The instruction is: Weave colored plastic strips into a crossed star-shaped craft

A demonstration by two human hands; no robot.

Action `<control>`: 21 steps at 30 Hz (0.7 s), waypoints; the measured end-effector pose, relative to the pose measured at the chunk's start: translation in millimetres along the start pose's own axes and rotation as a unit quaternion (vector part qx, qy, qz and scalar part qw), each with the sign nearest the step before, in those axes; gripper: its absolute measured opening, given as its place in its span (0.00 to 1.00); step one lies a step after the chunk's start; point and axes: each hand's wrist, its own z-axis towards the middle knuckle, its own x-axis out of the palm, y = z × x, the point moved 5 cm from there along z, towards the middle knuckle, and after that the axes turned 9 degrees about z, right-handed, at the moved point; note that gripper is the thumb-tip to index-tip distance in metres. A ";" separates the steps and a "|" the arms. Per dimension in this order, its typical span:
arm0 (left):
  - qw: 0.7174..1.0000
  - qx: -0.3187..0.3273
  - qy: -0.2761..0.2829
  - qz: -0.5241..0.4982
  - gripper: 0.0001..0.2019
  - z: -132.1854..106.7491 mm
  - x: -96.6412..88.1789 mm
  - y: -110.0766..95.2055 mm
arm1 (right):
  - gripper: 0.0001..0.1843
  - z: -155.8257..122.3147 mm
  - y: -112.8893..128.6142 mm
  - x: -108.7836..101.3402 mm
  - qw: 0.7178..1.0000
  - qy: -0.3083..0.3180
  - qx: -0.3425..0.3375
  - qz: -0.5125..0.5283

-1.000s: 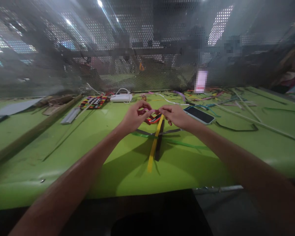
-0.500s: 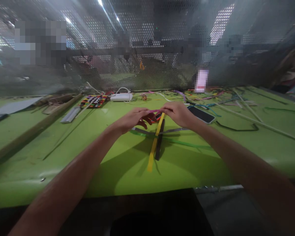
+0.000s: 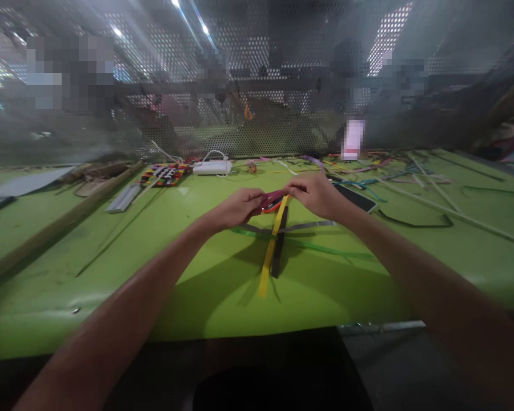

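Taking the spot between the hands as the centre of the dial, a perforated screen [image 3: 278, 123] stands at twelve, behind a green table [image 3: 223, 311] that reaches round every hour. A long pole [image 3: 64, 228] slants across the table at about nine. The left hand [image 3: 240, 206] is at nine, the right hand [image 3: 314, 194] at three, both raised over the table. At three, a phone [image 3: 360, 200] lies partly behind the right wrist. A patterned mat [image 3: 165, 174] lies between nine and ten, a metal bar [image 3: 123, 198] at nine, and a white box [image 3: 212, 167] at ten. Scraps [image 3: 381, 164] are scattered between two and three.

The strips are slimmer. A green strip [image 3: 334, 249] runs from eight to four, a grey strip [image 3: 308, 225] just above it. The yellow strip [image 3: 270, 251] crosses both, hanging towards six from the right fingertips, with a dark strip [image 3: 280, 245] beside it.

Smallest is the pink strip [image 3: 276, 196], at the centre. The left thumb and fingers pinch one end; the right fingertips pinch the other, where it meets the yellow strip's top. Whether they grip the yellow too, I cannot tell.
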 end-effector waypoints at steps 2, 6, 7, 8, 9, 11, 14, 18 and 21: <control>1.000 0.008 -0.017 0.007 0.21 -0.7 2.9 -1.4 | 0.17 0.2 -1.3 -1.6 1.000 -0.009 0.007 -0.001; 0.998 0.032 -0.043 0.019 0.23 -0.9 5.1 -4.7 | 0.16 -0.4 -1.6 -2.2 1.000 -0.010 0.029 0.002; 0.998 0.039 -0.044 0.029 0.23 -0.3 5.1 -5.4 | 0.16 -0.7 -1.1 -2.1 0.999 -0.007 0.031 0.003; 0.997 0.043 -0.043 0.047 0.23 0.6 4.9 -5.8 | 0.17 -1.0 -0.7 -1.9 1.000 -0.005 0.030 0.004; 0.995 0.044 -0.044 0.073 0.22 1.7 4.5 -5.7 | 0.18 -1.2 -0.4 -1.8 1.000 -0.004 0.029 0.004; 0.990 0.038 -0.048 0.130 0.18 3.9 3.9 -4.5 | 0.18 -1.3 -1.0 -1.7 1.000 -0.003 0.026 0.004; 0.986 0.037 -0.056 0.155 0.16 4.7 4.0 -3.0 | 0.19 -0.9 -3.6 -1.7 1.000 0.000 0.026 0.003; 0.994 0.040 -0.048 0.089 0.19 1.7 4.7 -2.2 | 0.18 -0.6 -5.3 -2.1 0.999 0.003 0.030 0.015; 0.999 0.015 -0.010 0.026 0.14 -0.3 5.2 -0.8 | 0.16 -0.8 -2.6 -2.5 0.999 0.007 0.026 0.030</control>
